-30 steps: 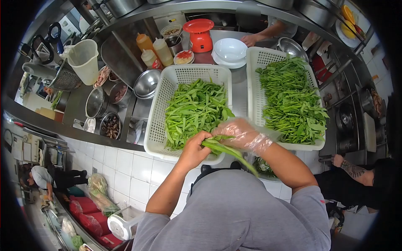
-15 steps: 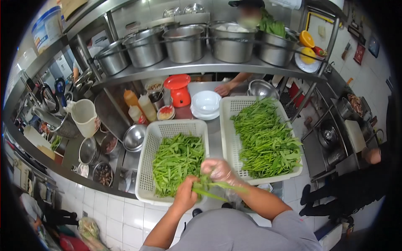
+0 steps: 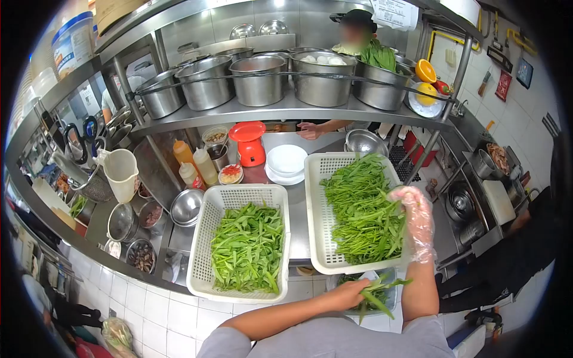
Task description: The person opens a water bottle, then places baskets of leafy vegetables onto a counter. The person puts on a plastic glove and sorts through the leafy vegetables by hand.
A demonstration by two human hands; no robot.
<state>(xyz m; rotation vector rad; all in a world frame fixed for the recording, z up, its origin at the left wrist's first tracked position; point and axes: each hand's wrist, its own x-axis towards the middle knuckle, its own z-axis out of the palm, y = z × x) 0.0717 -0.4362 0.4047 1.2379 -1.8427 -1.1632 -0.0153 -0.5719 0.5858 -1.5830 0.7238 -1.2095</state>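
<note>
My left hand (image 3: 348, 295) is closed around a small bunch of water spinach (image 3: 377, 293), leaves pointing right, above a clear tub (image 3: 391, 292) with greens inside. My right hand (image 3: 413, 215), in a clear plastic glove, reaches over the right edge of the right white basket (image 3: 318, 218). Its bent fingers close on the end of the water spinach pile (image 3: 364, 215); the fingertips are partly hidden. In that basket the long stems lie mostly side by side. The left white basket (image 3: 199, 250) holds shorter, loosely heaped green pieces (image 3: 248, 247).
White bowls (image 3: 285, 161), a red-orange scale (image 3: 246, 143), sauce bottles (image 3: 205, 166) and a steel bowl (image 3: 187, 206) stand behind the baskets. Overhead, a steel shelf (image 3: 286, 114) carries several pots. Across the counter, a co-worker's hand (image 3: 310, 130) rests near its edge.
My right hand has moved right, from between the baskets to the right basket's greens. My left hand has swung right with the bunch. The camera view has shifted slightly.
</note>
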